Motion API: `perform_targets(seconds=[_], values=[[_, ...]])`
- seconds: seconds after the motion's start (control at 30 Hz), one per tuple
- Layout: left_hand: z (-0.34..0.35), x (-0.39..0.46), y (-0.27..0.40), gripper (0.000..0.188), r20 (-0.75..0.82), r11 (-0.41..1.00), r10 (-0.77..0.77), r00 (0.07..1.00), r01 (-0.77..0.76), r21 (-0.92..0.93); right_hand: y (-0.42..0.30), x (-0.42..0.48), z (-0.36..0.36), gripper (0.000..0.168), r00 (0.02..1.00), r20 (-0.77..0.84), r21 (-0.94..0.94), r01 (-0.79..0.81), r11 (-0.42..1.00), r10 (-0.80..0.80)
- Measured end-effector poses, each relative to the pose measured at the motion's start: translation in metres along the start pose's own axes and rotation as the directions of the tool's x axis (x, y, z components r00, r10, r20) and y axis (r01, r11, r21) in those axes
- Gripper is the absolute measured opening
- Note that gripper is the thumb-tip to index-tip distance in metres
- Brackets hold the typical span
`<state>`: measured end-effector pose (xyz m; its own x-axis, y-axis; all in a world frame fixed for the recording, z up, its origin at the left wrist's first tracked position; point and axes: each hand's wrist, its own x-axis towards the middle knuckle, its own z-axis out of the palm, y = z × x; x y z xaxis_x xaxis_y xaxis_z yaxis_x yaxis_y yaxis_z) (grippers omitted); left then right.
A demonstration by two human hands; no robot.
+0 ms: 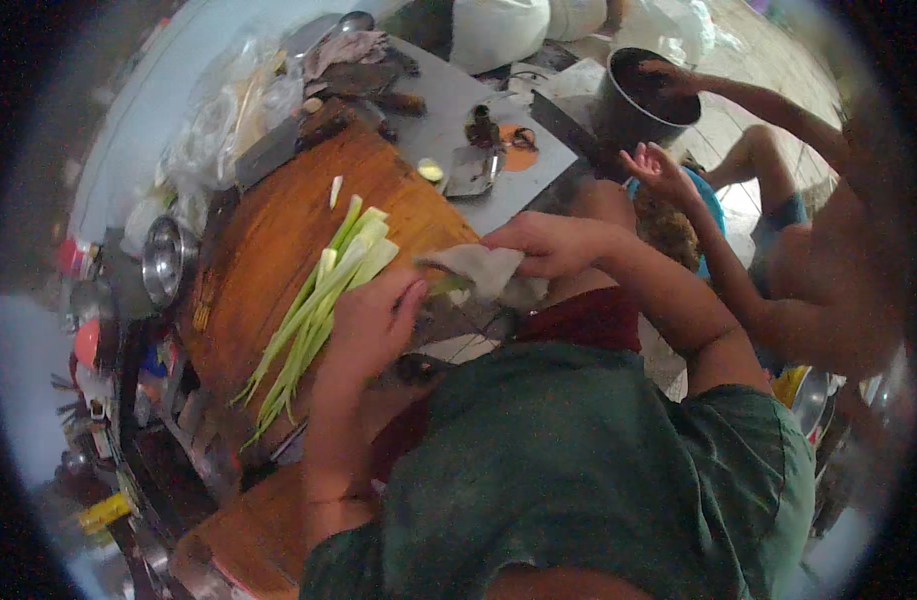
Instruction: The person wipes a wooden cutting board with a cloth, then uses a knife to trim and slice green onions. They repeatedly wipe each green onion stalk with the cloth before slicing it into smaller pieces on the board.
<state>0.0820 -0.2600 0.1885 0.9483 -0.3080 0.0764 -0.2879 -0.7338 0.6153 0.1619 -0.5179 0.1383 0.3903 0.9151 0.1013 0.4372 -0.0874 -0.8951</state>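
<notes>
A bunch of green onions or leeks (308,330) lies across a wooden board (256,232), white ends away from me, green tips towards me. Against the right side of the stalks is my left hand (376,319); its fingertips are blurred and partly hidden, so a grip cannot be told. My right hand (552,244), beyond the board's right corner, pinches a pale, thin, limp piece (492,270), whose material is unclear. A short white stalk piece (335,191) lies apart near the stalks' cut ends.
Beyond the board, a grey sheet (443,90) bears a clear container (473,169) and a cut green piece (430,170). Metal bowls (168,259) stand left. At right, another person's hand (668,79) reaches into a deep pot (646,112); their other hand (657,169) is above a blue basin (706,202).
</notes>
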Motion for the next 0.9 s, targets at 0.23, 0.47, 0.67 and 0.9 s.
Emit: perform_targets(seconds=[0.23, 0.47, 0.67, 0.9], values=[[-0.001, -0.016, -0.034, 0.020, -0.271, 0.899, -0.345, 0.899, 0.233, -0.372, 0.030, -0.054, -0.006, 0.036, 0.608, -0.466, 0.851, 0.108, 0.515, 0.643], [0.032, 0.004, 0.000, 0.023, -0.102, 0.978, -0.091, 0.991, 0.069, -0.194, -0.016, 0.036, 0.058, 0.032, 0.657, -0.325, 0.930, 0.093, 0.355, 0.680], [0.029, 0.011, -0.005, 0.030, -0.188, 0.575, -0.407, 0.894, 0.090, -0.813, -0.026, 0.042, 0.061, 0.030, 0.937, -0.257, 0.261, -0.169, 0.951, 0.237], [-0.100, -0.021, -0.081, 0.032, -0.608, 0.502, -0.622, 0.493, -0.345, -0.793, 0.039, -0.072, 0.027, 0.052, 0.904, -0.244, -0.070, -0.377, 0.924, 0.350]])
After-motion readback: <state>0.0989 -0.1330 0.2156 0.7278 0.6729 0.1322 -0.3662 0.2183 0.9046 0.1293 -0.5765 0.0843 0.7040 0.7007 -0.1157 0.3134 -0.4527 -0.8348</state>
